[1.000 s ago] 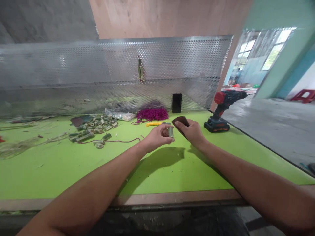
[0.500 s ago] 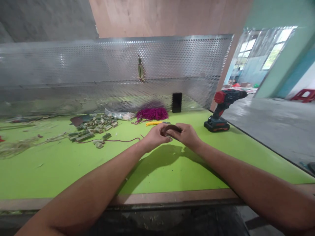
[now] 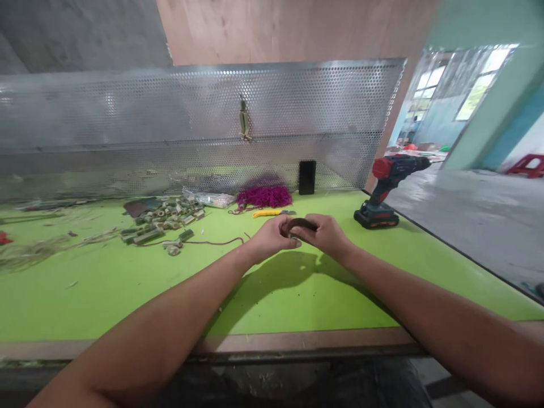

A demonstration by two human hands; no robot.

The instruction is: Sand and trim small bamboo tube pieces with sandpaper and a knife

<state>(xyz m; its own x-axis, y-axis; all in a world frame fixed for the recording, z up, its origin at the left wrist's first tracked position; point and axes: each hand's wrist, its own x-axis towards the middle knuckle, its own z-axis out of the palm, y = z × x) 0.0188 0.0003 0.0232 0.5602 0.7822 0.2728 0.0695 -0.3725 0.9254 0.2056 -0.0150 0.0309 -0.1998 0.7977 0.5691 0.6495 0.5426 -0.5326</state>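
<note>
My left hand [image 3: 270, 238] and my right hand [image 3: 323, 235] meet above the green table top [image 3: 297, 300]. Between them, both hands pinch a curved piece of dark brown abrasive sheet [image 3: 300, 224]. The sheet seems wrapped around something, but my fingers hide whatever is inside. A yellow utility knife [image 3: 268, 213] lies just beyond my hands, and a thin dark red cord [image 3: 212, 242] runs on the table to the left of my left hand.
A cordless drill [image 3: 380, 198] stands right of my hands near the table edge. Farther left lie short green cylindrical pieces [image 3: 164, 222], magenta yarn [image 3: 263, 198] and a plastic packet [image 3: 209, 199]. A black phone [image 3: 306, 177] leans on the perforated metal sheet [image 3: 212, 113].
My hands have come together since the earliest frame. The brown sheet now curls between them, and the pale green cylinder in my left hand no longer shows. Little changes over the last half second.
</note>
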